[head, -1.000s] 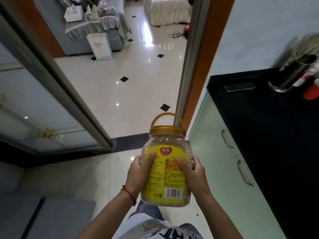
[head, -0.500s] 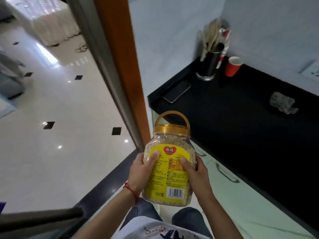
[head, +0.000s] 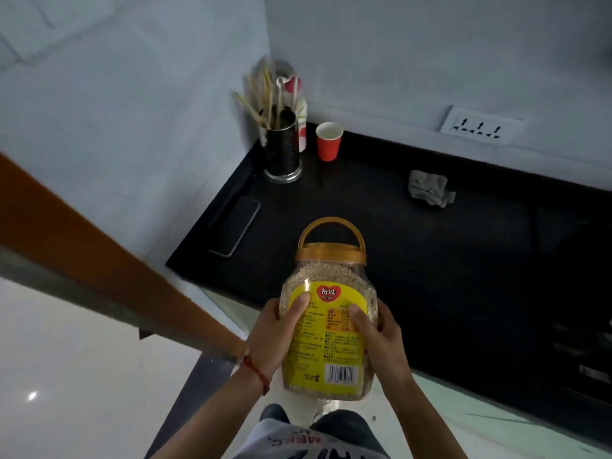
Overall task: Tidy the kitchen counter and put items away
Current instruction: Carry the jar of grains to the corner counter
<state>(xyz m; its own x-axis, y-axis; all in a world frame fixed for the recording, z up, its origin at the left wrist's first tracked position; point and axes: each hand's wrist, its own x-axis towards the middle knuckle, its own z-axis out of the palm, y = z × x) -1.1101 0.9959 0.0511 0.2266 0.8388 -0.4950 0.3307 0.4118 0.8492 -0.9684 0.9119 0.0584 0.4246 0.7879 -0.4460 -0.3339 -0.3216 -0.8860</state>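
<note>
Left hand [head: 275, 336]: wrapping the jar's left side, thumb lying across the yellow label, a red cord circling the wrist.
Right hand [head: 381, 339]: curling round the jar's right side, thumb pressing the label.
Jar [head: 328, 313]: being held upright in the air before the counter's near edge, grain-filled, gold lid and handle on top.
Counter [head: 447, 266]: black, running to the wall.
Phone [head: 236, 226]: lying flat along the left edge.
Rag [head: 429, 188]: sitting crumpled near the back edge.
Holder [head: 281, 150]: standing in the far-left corner, holding chopsticks.
Cup [head: 328, 141]: standing upright just right of the holder.
</note>
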